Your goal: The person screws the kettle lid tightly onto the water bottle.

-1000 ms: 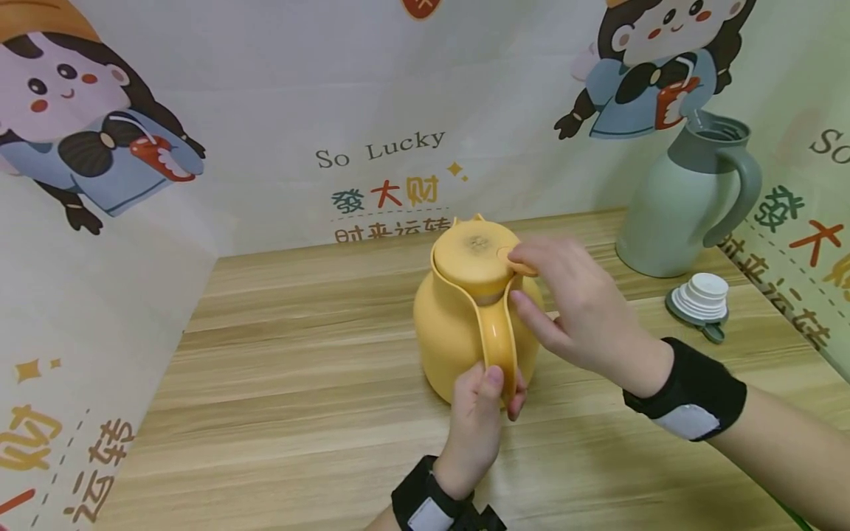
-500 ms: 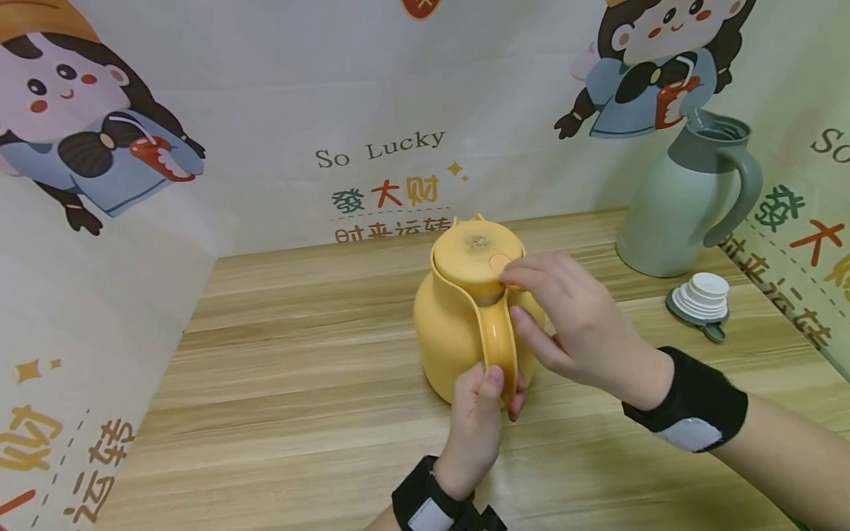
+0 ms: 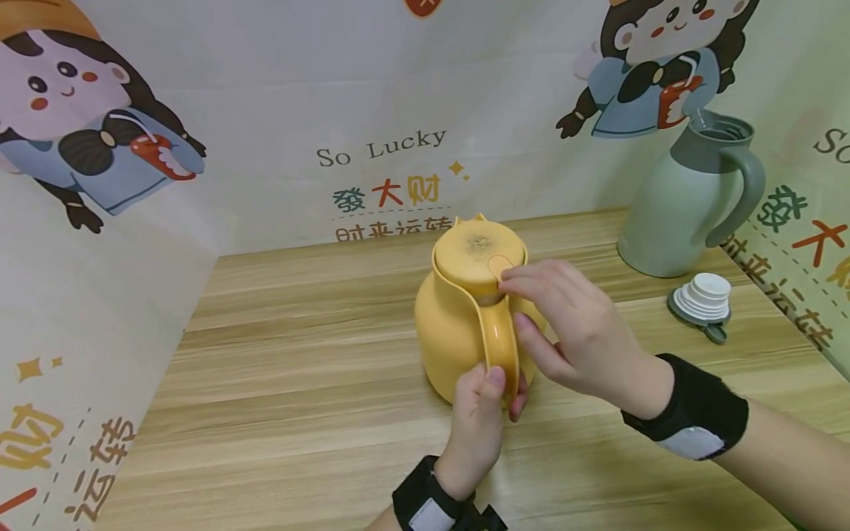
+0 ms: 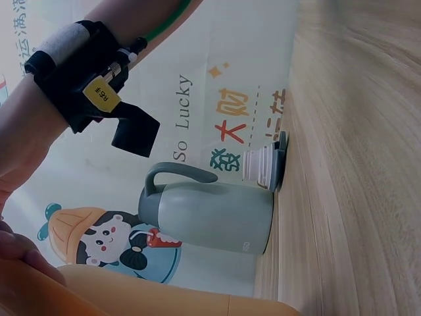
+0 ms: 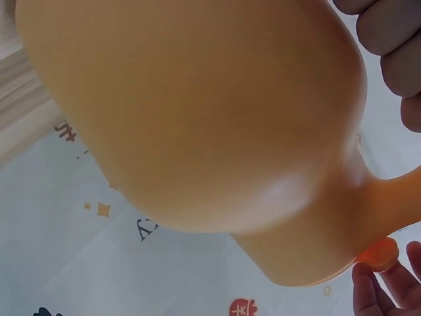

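Note:
A yellow thermos jug (image 3: 445, 339) stands upright on the wooden table in the head view, its handle (image 3: 494, 332) turned toward me. My left hand (image 3: 474, 431) grips the lower part of that handle. On top sits a round yellow lid (image 3: 473, 258). My right hand (image 3: 584, 332) has its fairly straight fingers pressing at the lid's rim, close above the handle, with the thumb lower and apart. In the right wrist view, the right fingertips touch an orange tab (image 5: 380, 254) on the lid, which the hand mostly covers in the head view.
Back right stands a grey-green thermos jug (image 3: 657, 206) without its lid, its mouth uncovered. Next to it a white and grey stopper (image 3: 705, 299) lies upside down on the table (image 3: 299, 369). Printed cloth walls (image 3: 265, 110) rise behind and at both sides.
The lid has turned clockwise, its tab going from the right side toward the handle under my right fingers. The right hand moved slightly down and left; the left grip stays put.

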Demonstrator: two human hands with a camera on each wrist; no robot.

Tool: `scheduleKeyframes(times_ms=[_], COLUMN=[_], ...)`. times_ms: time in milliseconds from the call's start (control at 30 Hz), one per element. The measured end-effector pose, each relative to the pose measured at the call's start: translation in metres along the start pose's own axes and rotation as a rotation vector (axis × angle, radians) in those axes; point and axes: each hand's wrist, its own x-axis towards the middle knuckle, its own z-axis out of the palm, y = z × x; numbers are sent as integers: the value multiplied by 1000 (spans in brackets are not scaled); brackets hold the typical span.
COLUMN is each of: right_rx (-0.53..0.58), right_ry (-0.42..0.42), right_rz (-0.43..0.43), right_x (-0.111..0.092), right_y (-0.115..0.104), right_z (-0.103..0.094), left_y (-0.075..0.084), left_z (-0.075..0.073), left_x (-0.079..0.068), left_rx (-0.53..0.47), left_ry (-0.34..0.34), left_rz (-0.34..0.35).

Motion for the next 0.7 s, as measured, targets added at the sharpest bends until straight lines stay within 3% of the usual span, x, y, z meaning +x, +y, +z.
scheduleKeyframes(times_ms=[433,600,700], right_rx=[5,10,72], right_ry=[18,38,-17], right_rz=[-4,13,53], right_x=[2,5,7], right_y=[-2,10,23], right_z=[3,3,3], left_y=[2,1,1], left_z=[-1,-2,-2], left_x=[3,2,2], left_rx=[55,40,29], left_ry=[-24,-22,-20], left_rz=[19,0,-7])
